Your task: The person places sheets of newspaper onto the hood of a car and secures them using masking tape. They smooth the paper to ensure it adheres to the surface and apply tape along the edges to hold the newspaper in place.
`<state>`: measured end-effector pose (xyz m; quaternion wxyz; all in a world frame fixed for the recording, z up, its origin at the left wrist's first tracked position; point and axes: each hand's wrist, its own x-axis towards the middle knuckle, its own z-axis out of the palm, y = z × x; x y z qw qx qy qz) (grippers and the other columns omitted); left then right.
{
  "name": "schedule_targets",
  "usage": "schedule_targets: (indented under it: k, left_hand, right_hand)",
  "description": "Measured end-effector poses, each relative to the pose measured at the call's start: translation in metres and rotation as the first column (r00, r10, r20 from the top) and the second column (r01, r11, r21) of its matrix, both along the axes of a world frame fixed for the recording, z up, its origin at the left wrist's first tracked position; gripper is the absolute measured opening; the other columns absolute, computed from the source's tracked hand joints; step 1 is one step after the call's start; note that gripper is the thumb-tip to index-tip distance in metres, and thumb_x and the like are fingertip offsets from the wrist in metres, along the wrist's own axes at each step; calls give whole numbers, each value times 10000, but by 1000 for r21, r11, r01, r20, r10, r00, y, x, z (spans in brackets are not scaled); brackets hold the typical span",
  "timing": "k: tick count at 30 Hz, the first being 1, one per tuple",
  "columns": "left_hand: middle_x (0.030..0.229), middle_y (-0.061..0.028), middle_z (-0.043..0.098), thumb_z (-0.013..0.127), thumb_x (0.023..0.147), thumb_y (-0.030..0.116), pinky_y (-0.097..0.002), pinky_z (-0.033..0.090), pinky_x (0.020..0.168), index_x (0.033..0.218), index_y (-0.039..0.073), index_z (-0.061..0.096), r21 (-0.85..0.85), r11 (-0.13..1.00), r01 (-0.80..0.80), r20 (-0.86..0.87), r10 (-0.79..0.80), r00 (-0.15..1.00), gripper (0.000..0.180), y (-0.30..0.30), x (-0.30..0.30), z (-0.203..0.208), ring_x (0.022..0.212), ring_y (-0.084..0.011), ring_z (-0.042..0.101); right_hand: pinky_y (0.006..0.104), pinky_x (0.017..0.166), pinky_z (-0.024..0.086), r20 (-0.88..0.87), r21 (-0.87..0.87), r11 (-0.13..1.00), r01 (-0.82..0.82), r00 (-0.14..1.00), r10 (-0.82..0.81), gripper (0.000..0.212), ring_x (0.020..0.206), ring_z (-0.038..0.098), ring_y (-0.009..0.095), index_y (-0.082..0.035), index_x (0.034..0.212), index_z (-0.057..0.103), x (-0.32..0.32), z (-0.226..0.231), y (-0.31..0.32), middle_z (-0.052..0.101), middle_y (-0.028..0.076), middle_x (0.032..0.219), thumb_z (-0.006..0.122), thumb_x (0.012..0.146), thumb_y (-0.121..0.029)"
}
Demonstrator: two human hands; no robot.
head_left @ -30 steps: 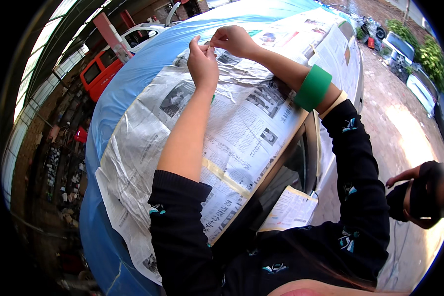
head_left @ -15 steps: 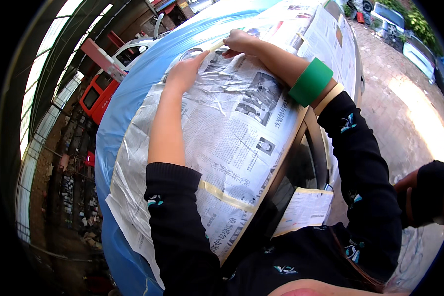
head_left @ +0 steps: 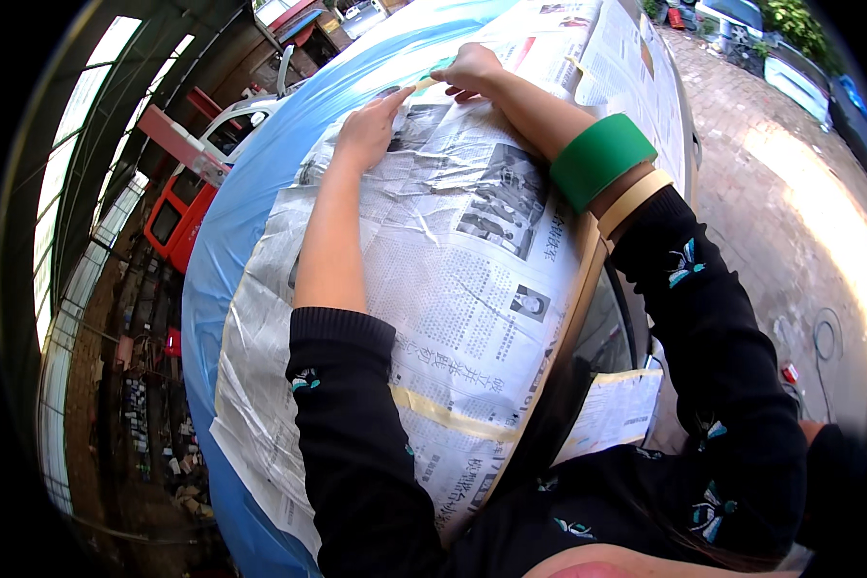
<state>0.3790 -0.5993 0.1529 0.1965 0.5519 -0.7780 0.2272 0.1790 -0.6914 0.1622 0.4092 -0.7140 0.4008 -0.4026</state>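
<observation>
Sheets of newspaper (head_left: 424, 279) cover the roof of a car, and my arms reach across them to the far side. Between my hands runs a short strip of pale yellow masking tape (head_left: 424, 85), near the newspaper's edge. My left hand (head_left: 366, 133) pinches its near end, the fingertips close to the paper. At the other end, the fingers of my right hand (head_left: 472, 71) are bent together on the tape. Around my right forearm hang a wide green tape roll (head_left: 602, 159) and a narrower cream tape roll (head_left: 636, 202).
Blue plastic sheeting (head_left: 226, 289) drapes the car beyond the newspaper. A tape band (head_left: 453, 412) joins the sheets near me. Below the roof edge are a dark side window (head_left: 597, 332) and a papered part (head_left: 615, 409). Another person's dark sleeve (head_left: 838, 472) shows at the right.
Both hands stay close together at the tape, shifting slightly. The view has moved a little, and the other person at the right has dropped lower in it.
</observation>
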Motion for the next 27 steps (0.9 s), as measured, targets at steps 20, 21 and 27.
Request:
schedule_targets:
  k: [20, 21, 27]
  left_hand:
    - [747, -147, 675, 514, 931, 337, -446, 452, 781, 830, 94, 690, -191, 956, -221, 168, 254, 953, 316, -7, -41, 4, 776, -315, 653]
    - [757, -139, 680, 515, 930, 335, -432, 446, 792, 825, 97, 698, -167, 951, -261, 164, 288, 943, 319, -2, -40, 3, 794, -302, 650]
    - [853, -110, 699, 499, 926, 356, -412, 408, 877, 814, 91, 728, -64, 924, -376, 129, 381, 915, 368, -6, -30, 11, 896, -275, 632]
  right_hand:
    - [316, 664, 526, -457, -273, 947, 170, 843, -283, 146, 691, 682, 223, -53, 774, 718, -33, 1, 7, 697, 86, 736, 615, 735, -150]
    - [313, 663, 525, -443, -289, 936, 198, 839, -315, 153, 691, 683, 221, -55, 781, 718, -32, 0, 7, 698, 86, 737, 612, 738, -157]
    - [301, 663, 528, -438, -151, 977, 152, 876, -204, 147, 696, 686, 203, -49, 809, 718, -27, 8, 22, 699, 92, 747, 642, 735, -151]
